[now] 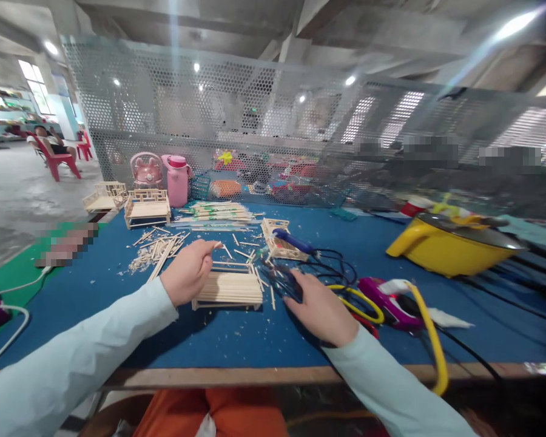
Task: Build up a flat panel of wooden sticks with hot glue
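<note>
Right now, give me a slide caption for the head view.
Left hand by a stick bench, right hand near a blue handle, over a blue tabletop.

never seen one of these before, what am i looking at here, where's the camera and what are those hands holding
There is no machine here: these are a person's own two bare hands. The single picture comes from a camera worn on that person's head, looking forward and down.

On the blue table lie a pile of sticks, some broken bits and small pieces of furniture built from sticks. A pink bottle stands behind; a yellow pot sits to the right.

The left hand is curled by a small stick bench; whether it pinches something tiny, I can't tell. The right hand is at a dark, blurred item, and its grip is unclear too.
</note>
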Available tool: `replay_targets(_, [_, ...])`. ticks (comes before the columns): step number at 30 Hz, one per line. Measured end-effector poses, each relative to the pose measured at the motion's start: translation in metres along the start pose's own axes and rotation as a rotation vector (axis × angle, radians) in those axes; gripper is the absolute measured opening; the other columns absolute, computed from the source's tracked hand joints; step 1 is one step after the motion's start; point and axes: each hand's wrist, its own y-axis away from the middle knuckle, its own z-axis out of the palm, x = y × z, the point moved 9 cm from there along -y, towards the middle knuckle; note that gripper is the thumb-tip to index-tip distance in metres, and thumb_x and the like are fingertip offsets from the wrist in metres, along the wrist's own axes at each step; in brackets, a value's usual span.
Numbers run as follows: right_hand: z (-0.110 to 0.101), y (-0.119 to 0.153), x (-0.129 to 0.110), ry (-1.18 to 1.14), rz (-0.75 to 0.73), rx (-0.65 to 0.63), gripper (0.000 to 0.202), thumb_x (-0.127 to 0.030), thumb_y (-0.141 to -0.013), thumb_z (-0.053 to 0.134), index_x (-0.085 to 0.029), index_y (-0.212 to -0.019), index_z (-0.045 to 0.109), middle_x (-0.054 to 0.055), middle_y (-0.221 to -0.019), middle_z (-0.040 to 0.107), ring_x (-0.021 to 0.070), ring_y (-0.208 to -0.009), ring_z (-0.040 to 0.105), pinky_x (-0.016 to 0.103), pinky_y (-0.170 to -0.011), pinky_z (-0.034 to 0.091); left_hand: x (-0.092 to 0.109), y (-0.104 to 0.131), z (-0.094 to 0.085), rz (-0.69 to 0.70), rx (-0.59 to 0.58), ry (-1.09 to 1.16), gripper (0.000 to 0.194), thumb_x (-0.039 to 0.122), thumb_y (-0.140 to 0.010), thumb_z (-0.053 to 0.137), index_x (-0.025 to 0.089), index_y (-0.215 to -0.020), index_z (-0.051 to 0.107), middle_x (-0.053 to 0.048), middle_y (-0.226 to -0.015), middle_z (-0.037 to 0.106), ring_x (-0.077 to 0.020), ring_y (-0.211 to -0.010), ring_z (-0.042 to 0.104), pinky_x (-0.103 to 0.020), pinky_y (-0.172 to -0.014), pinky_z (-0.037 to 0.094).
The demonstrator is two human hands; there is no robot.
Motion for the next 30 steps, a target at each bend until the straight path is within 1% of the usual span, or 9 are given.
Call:
replay_targets(3, [0.01, -0.006, -0.005, 0.044, -0.008, 0.037, 0.053, -0.036, -0.078, 0.052, -0.006, -0.121, 0.047, 0.019, -0.113, 0.058, 0.0279, -0.107, 0.054, 0.037, -0.091, 0.041, -0.006, -0.002, 0.014, 0.065, -0.087, -0.137, 0.035, 0.007, -0.079, 0.035, 0.014, -0.103, 0.061, -0.004, -0.072, 0.057, -0.0157, -0.069, 0.054, -0.026, -0.067, 0.043])
replay_targets(5, [0.008, -0.007, -0.009, 0.068, -0.029, 0.068, 0.057, -0.043, -0.078, 0.053, -0.006, -0.12, 0.047, 0.019, -0.114, 0.056, 0.029, -0.107, 0.053, 0.038, -0.089, 0.042, -0.009, 0.002, 0.025, 0.083, -0.187, -0.189, 0.031, 0.007, -0.08, 0.037, 0.016, -0.096, 0.062, -0.001, -0.067, 0.055, -0.0141, -0.063, 0.052, -0.024, -0.063, 0.041])
replay_targets(8, [-0.004, -0.008, -0.02, 0.117, -0.115, 0.095, 0.042, -0.04, -0.079, 0.052, -0.011, -0.109, 0.056, 0.016, -0.108, 0.059, 0.0283, -0.1, 0.054, 0.037, -0.084, 0.042, -0.017, 0.002, 0.026, 0.034, -0.209, -0.312, 0.025, 0.014, -0.084, 0.036, 0.016, -0.083, 0.061, -0.004, -0.073, 0.058, -0.016, -0.069, 0.054, -0.025, -0.064, 0.041])
replay_targets(11, [-0.004, -0.017, -0.033, 0.095, -0.2, -0.065, 0.019, -0.028, -0.082, 0.048, -0.018, -0.09, 0.062, 0.009, -0.089, 0.064, 0.0216, -0.083, 0.059, 0.03, -0.071, 0.041, -0.034, -0.008, 0.018, -0.077, -0.188, -0.412, 0.031, 0.031, -0.089, 0.033, 0.016, -0.084, 0.06, -0.008, -0.082, 0.061, -0.0198, -0.076, 0.056, -0.029, -0.066, 0.04])
replay_targets(14, [0.007, -0.032, -0.042, 0.053, -0.236, -0.255, 0.016, -0.02, -0.079, 0.048, -0.02, -0.081, 0.064, 0.005, -0.074, 0.065, 0.0178, -0.07, 0.059, 0.026, -0.059, 0.035, -0.057, -0.017, 0.032, -0.184, -0.376, -0.314, 0.034, 0.039, -0.084, 0.038, 0.016, -0.077, 0.062, -0.005, -0.071, 0.062, -0.0183, -0.066, 0.053, -0.027, -0.059, 0.036])
replay_targets(17, [0.017, -0.045, -0.051, 0.003, -0.299, -0.331, 0.013, -0.02, -0.075, 0.053, -0.022, -0.081, 0.065, 0.001, -0.069, 0.065, 0.0147, -0.065, 0.058, 0.023, -0.056, 0.033, -0.071, -0.015, 0.044, -0.243, -0.552, -0.104, 0.031, 0.039, -0.079, 0.044, 0.016, -0.07, 0.062, 0.0, -0.061, 0.057, -0.014, -0.059, 0.049, -0.023, -0.057, 0.034])
replay_targets(19, [0.024, -0.046, -0.053, -0.049, -0.333, -0.36, 0.013, -0.023, -0.075, 0.054, -0.023, -0.083, 0.064, -0.001, -0.067, 0.065, 0.0127, -0.062, 0.056, 0.022, -0.054, 0.032, -0.076, -0.009, 0.041, -0.258, -0.587, -0.04, 0.029, 0.04, -0.077, 0.046, 0.016, -0.07, 0.062, 0.003, -0.059, 0.054, -0.0122, -0.057, 0.046, -0.022, -0.056, 0.033])
replay_targets(25, [0.026, -0.04, -0.034, -0.007, -0.248, -0.245, 0.015, -0.02, -0.072, 0.052, -0.023, -0.082, 0.063, 0.0, -0.068, 0.067, 0.0161, -0.062, 0.059, 0.025, -0.053, 0.031, -0.088, 0.006, 0.013, -0.314, -0.551, -0.02, 0.034, 0.045, -0.077, 0.048, 0.016, -0.063, 0.06, 0.002, -0.058, 0.051, -0.012, -0.057, 0.042, -0.021, -0.054, 0.033])
replay_targets(30, [0.022, -0.042, -0.027, -0.026, -0.297, -0.101, 0.031, -0.01, -0.071, 0.047, -0.023, -0.094, 0.064, 0.001, -0.089, 0.07, 0.018, -0.077, 0.064, 0.026, -0.06, 0.038, -0.089, 0.006, 0.027, -0.396, -0.517, -0.06, 0.039, 0.048, -0.081, 0.042, 0.016, -0.066, 0.06, 0.002, -0.053, 0.049, -0.0126, -0.052, 0.043, -0.022, -0.05, 0.034])
